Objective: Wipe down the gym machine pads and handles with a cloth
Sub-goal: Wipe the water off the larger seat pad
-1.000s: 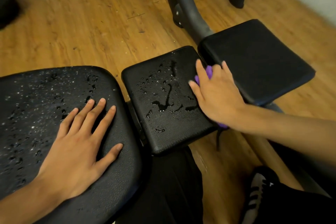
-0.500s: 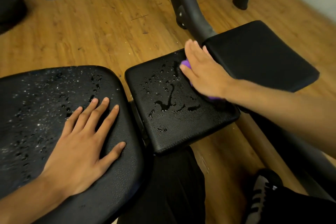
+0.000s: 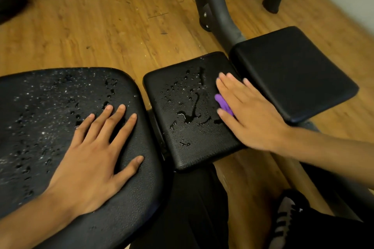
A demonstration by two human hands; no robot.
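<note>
**Black vinyl pads: middle pad wipe under way, large pad outstanding**

The wooden floor (image 3: 101, 30) is carrying a grey machine frame (image 3: 210, 2) with three black pads in a row. The large pad (image 3: 50, 111), on the person's left, is showing fine spray and beads over most of its surface. The far pad (image 3: 293, 75), on the right, is looking dry and matt. The middle pad (image 3: 182, 147), the smallest, is holding drops and one pooled streak (image 3: 190, 115) near its centre.

The left hand (image 3: 95, 151) is lying flat on the large pad, fingers spread, gripping nothing. The right hand (image 3: 249, 115) is pressing flat on the right side of the middle pad, fingers straight and close together. The purple cloth (image 3: 223, 104) is lying under it, with only a small fold showing between forefinger and thumb.

Judgement: the step in hand is the wiping of the middle pad, and the task is looking less than half done. The next move is calling for a leftward sweep through the pooled streak under steady pressure, so the cloth is not slipping out from under the hand.

Limits: most of the cloth is hiding under the hand, so its size cannot be told. The frame's upper part and the large pad's left edge are running out of view, and no handle is showing
</note>
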